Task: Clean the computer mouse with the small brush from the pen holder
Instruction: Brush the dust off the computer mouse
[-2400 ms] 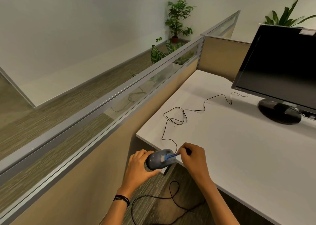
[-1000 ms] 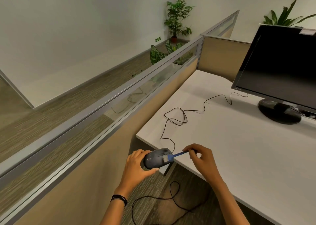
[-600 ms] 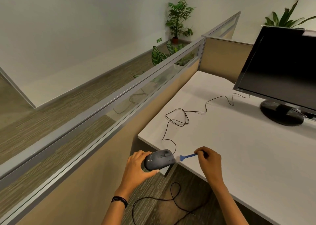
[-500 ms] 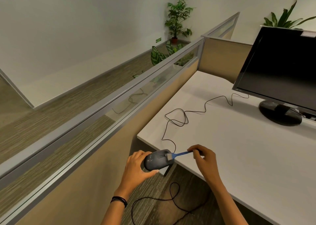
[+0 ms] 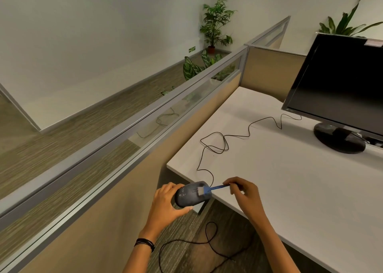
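A dark grey computer mouse (image 5: 189,197) is held in the air just off the near-left corner of the white desk (image 5: 290,179), with my left hand (image 5: 165,206) gripping its back end. My right hand (image 5: 245,196) pinches the blue handle of a small brush (image 5: 209,189). The brush's pale bristles rest on the top of the mouse near the wheel. The mouse's black cable (image 5: 215,144) loops over the desk toward the monitor. No pen holder is in view.
A black monitor (image 5: 339,90) on a round stand (image 5: 338,140) fills the desk's far right. A tan partition with a glass strip (image 5: 145,127) runs along the left. Another black cable (image 5: 207,241) lies on the carpet below. Potted plants (image 5: 215,22) stand beyond.
The brush has stroked back and forth: it slid off the mouse's front to the right, then returned onto the top, where its bristles now sit further left. My left hand stays on the mouse.
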The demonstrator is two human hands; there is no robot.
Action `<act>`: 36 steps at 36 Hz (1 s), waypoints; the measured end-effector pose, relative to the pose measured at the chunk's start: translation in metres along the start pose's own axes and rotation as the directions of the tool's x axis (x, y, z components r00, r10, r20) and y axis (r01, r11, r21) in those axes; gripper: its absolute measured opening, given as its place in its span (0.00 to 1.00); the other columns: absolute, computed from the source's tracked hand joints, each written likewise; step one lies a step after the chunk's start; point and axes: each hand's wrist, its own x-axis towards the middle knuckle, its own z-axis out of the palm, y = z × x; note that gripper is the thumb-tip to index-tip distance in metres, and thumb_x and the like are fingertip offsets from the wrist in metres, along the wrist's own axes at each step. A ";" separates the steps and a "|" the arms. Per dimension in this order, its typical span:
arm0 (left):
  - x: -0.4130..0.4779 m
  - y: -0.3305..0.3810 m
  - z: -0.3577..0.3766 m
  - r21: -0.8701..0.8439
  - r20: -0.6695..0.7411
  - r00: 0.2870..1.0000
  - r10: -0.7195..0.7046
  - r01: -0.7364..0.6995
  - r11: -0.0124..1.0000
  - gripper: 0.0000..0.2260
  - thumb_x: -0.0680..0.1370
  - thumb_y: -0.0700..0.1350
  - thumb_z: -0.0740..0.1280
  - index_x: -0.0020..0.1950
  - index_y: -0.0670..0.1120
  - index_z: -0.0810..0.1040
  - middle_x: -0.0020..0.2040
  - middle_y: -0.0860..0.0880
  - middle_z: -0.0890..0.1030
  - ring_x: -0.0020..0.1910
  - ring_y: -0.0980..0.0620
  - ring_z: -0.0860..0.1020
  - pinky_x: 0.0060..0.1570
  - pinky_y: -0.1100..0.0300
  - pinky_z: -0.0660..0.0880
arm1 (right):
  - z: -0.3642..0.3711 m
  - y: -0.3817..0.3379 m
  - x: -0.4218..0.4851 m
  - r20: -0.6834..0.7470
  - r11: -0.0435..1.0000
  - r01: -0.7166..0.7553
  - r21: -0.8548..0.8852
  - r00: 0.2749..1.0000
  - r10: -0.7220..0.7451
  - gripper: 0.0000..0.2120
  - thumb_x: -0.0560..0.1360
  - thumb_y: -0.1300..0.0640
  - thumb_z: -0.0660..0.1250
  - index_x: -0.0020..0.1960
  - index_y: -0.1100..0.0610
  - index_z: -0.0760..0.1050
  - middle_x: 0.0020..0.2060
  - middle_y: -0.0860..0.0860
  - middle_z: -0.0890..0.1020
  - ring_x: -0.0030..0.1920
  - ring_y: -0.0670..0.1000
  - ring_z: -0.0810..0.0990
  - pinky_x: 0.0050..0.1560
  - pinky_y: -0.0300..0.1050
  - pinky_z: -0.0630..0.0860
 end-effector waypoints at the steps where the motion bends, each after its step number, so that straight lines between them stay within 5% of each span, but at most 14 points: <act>1: 0.001 0.001 0.000 -0.001 -0.001 1.000 0.003 -0.003 1.000 0.28 0.64 0.64 0.69 0.59 0.53 0.73 0.50 0.58 0.72 0.51 0.59 0.70 0.51 0.69 0.61 | 0.002 0.000 0.000 0.039 1.000 -0.006 -0.009 0.999 0.006 0.14 0.75 0.66 0.60 0.42 0.51 0.80 0.35 0.44 0.83 0.39 0.43 0.78 0.39 0.30 0.74; 10: -0.001 0.001 -0.002 0.030 -0.019 1.000 -0.003 0.004 1.000 0.28 0.64 0.65 0.68 0.59 0.52 0.73 0.49 0.57 0.72 0.50 0.59 0.70 0.51 0.68 0.60 | -0.004 -0.001 -0.004 -0.209 0.995 -0.078 -0.056 0.976 0.065 0.11 0.74 0.66 0.61 0.39 0.55 0.78 0.34 0.48 0.81 0.36 0.47 0.78 0.36 0.32 0.73; 18: -0.001 0.007 0.007 0.087 -0.007 1.000 0.002 -0.001 0.996 0.26 0.64 0.65 0.69 0.57 0.53 0.73 0.46 0.58 0.70 0.47 0.60 0.68 0.51 0.65 0.61 | 0.013 -0.031 -0.006 0.134 0.994 0.097 -0.057 0.987 -0.089 0.11 0.73 0.66 0.63 0.42 0.53 0.80 0.37 0.44 0.82 0.40 0.42 0.80 0.41 0.31 0.75; 25: -0.001 0.012 0.011 0.071 0.008 1.000 -0.023 0.023 0.997 0.28 0.64 0.61 0.73 0.59 0.51 0.72 0.48 0.57 0.71 0.48 0.59 0.68 0.54 0.64 0.61 | 0.037 -0.042 -0.010 0.258 0.974 0.167 -0.152 0.958 -0.124 0.07 0.73 0.62 0.64 0.45 0.53 0.79 0.38 0.47 0.81 0.41 0.44 0.79 0.42 0.33 0.75; 33: -0.005 0.011 0.005 0.073 -0.027 0.999 -0.035 0.037 0.997 0.26 0.64 0.66 0.68 0.57 0.56 0.71 0.47 0.59 0.70 0.48 0.60 0.67 0.50 0.70 0.60 | 0.025 -0.044 -0.009 0.133 0.933 0.150 -0.328 0.985 -0.112 0.05 0.73 0.62 0.63 0.42 0.57 0.79 0.36 0.52 0.82 0.36 0.46 0.77 0.38 0.38 0.74; 36: -0.006 0.008 0.006 0.062 -0.029 0.998 -0.051 0.053 0.997 0.27 0.64 0.65 0.69 0.58 0.56 0.71 0.48 0.59 0.70 0.50 0.60 0.67 0.50 0.70 0.60 | 0.016 -0.044 -0.009 0.055 0.946 0.140 -0.291 0.990 -0.129 0.07 0.72 0.64 0.64 0.39 0.57 0.78 0.33 0.48 0.79 0.33 0.43 0.76 0.34 0.32 0.72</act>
